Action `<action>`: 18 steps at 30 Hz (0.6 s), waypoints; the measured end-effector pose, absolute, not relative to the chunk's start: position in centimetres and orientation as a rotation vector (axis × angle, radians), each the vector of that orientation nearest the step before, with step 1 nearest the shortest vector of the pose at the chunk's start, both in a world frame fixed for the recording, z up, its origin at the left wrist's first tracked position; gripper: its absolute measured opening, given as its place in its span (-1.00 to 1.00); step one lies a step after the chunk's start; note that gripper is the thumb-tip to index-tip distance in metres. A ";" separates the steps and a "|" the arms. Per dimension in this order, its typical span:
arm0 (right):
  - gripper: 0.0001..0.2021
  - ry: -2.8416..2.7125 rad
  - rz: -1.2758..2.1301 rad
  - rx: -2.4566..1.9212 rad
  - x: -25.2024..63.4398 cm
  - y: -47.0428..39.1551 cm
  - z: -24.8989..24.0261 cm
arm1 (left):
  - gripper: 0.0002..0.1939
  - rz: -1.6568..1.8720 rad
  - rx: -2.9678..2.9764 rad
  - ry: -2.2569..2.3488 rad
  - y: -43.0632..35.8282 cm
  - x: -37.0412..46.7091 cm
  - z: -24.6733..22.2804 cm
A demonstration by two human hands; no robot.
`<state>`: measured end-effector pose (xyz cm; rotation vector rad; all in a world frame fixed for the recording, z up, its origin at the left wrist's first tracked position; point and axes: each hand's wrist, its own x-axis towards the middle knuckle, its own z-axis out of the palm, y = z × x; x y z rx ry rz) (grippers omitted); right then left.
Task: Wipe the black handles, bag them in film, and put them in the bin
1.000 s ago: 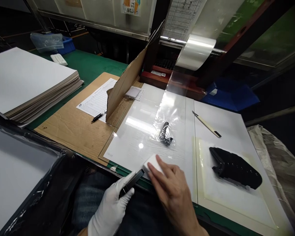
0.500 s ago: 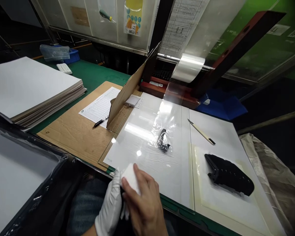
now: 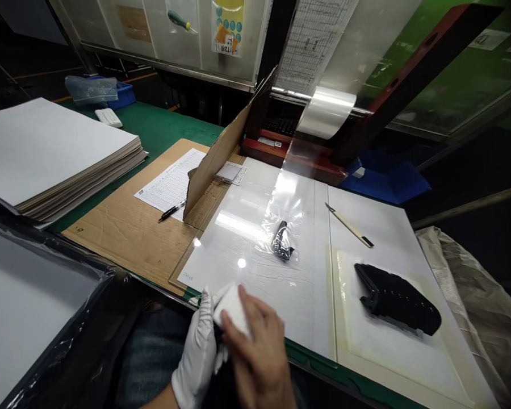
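My right hand (image 3: 262,349), bare, is closed on a white block like a foam sponge (image 3: 233,309), gripped between thumb and fingers. Just left of it, my left hand (image 3: 198,346) wears a white glove, its fingers curled behind the block. A dark patch shows between the hands; what the left hand holds there is mostly hidden. Both hands are at the table's front edge. Beyond them, a small black angled plastic part (image 3: 283,244) lies within clear film (image 3: 287,196). A larger black ribbed plastic part (image 3: 398,298) rests to the right.
A craft knife (image 3: 349,225) lies on the white board. The film roll (image 3: 327,112) hangs on a bar at the back. Left of an upright cardboard divider (image 3: 217,159) are a pen (image 3: 171,211) and a form (image 3: 168,184). Stacked sheets (image 3: 63,153) stand far left.
Both hands have shifted slightly to the right, with the white block moving along in the right hand. Things on the table stay in place; the view has tilted a little.
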<state>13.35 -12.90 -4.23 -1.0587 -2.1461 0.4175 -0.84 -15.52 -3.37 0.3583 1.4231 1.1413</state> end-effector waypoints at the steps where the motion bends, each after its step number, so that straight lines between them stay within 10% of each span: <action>1: -0.50 -2.135 0.414 -1.056 13.1 -13.2 -4.3 | -0.17 1.141 0.374 1.435 -15.5 -0.8 -3.3; 13: -0.60 -1.954 0.227 -1.456 14.4 -14.2 -5.9 | -0.14 1.042 0.563 1.444 -15.7 0.3 -4.1; 18: -0.63 -1.613 0.898 -1.531 16.3 -14.4 -3.8 | -0.18 0.894 0.633 1.297 -15.5 -2.5 -2.2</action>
